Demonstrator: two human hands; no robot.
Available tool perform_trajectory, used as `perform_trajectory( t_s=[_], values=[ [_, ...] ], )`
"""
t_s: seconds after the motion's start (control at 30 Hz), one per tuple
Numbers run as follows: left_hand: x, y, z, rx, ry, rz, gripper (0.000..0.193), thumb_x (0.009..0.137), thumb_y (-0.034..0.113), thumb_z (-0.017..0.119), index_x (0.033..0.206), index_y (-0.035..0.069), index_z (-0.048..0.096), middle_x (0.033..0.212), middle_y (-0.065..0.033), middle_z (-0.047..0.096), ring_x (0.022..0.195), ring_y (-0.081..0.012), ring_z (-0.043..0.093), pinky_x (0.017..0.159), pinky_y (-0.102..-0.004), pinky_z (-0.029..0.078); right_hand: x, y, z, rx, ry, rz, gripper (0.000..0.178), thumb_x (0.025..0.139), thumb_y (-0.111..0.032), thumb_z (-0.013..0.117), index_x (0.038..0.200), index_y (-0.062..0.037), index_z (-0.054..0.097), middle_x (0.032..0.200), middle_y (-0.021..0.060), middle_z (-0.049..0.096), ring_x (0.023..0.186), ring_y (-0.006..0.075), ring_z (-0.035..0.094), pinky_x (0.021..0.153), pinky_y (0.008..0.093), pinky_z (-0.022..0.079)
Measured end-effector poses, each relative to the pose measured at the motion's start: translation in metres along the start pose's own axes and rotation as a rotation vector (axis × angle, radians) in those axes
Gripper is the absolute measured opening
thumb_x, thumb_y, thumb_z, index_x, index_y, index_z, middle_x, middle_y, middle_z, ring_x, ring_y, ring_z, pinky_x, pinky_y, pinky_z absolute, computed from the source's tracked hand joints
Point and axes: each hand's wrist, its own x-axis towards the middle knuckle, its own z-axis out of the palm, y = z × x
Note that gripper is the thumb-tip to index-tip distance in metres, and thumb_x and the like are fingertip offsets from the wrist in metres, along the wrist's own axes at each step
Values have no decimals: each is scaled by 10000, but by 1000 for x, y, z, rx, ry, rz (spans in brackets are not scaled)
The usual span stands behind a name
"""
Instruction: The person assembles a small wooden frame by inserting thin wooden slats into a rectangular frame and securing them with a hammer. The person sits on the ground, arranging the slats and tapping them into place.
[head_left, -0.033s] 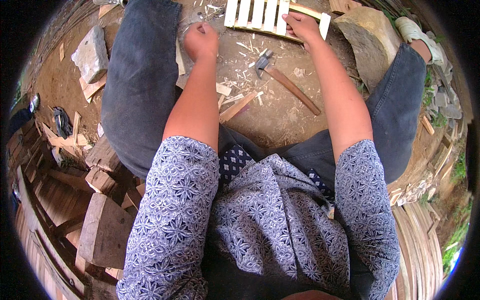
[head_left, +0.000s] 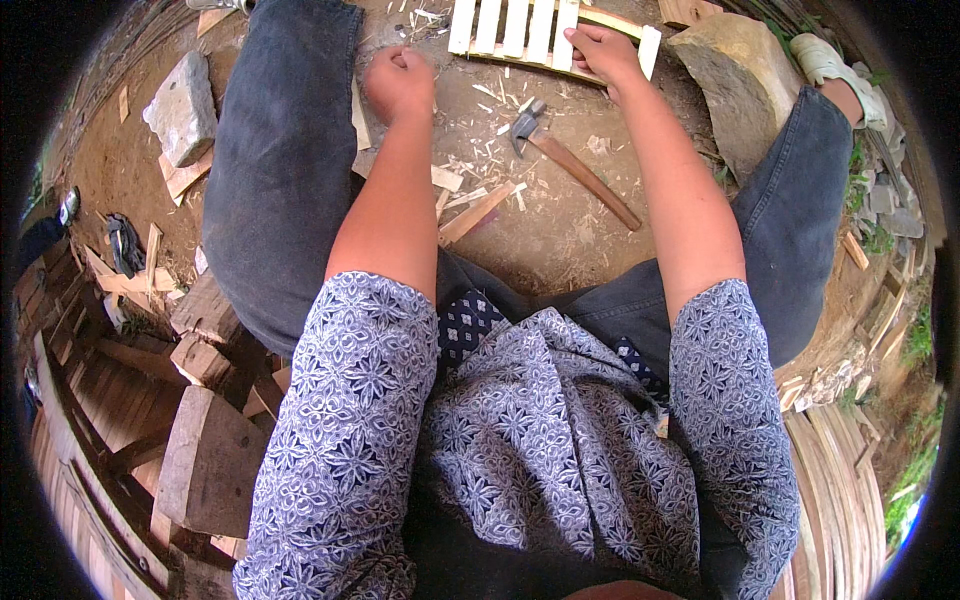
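Right grip (head_left: pixel 606 58), holding slatted wooden frame (head_left: pixel 514 30), mostly extending leftward.

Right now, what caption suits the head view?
Right hand holding a slatted wooden frame, left hand curled closed, a hammer lying on the ground.

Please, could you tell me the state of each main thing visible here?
Left hand: curled shut; contents, if any, hidden.
Right hand: gripping the slatted wooden frame.
Slatted wooden frame: held, wider gap near its right end.
Hammer: lying on the ground, not held.
Wood scraps: scattered loose.
Large rock: resting on the ground.
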Motion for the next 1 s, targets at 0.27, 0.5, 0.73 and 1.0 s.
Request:
perform_trajectory(
  t_s=[0.27,0.5,0.73,1.0],
  values=[
    [-11,-8,-13,292,8,-89,325,839,140,584,1159,93,616,1216,-171,597,1142,-378,567,1001,-497,419,1,0,0,6,5,15,414,926,-317,721,1248,-59,678,903,1,654,789,75,598,744,227,542],
    [-27,-16,-29,343,15,-228,408,863,188,577,1230,12,568,1285,-265,577,1197,-420,568,1028,-526,419,-21,-17,0,54,74,10,433,917,-351,721,1200,-25,688,911,23,660,788,93,610,729,235,537],
    [-16,-73,-11,407,12,-307,610,817,237,635,1336,-51,497,1362,-313,537,1245,-463,547,1057,-516,419,-44,-20,0,303,194,-105,351,935,-357,694,1068,-32,707,900,9,656,746,99,597,666,269,511],
    [-9,-66,-10,156,-62,-578,646,765,238,662,1315,-72,524,1338,-289,569,1194,-419,599,1012,-456,475,-71,-27,28,224,74,-50,359,930,-366,688,1085,-43,703,886,-3,644,725,72,568,613,243,464]
  ],
)
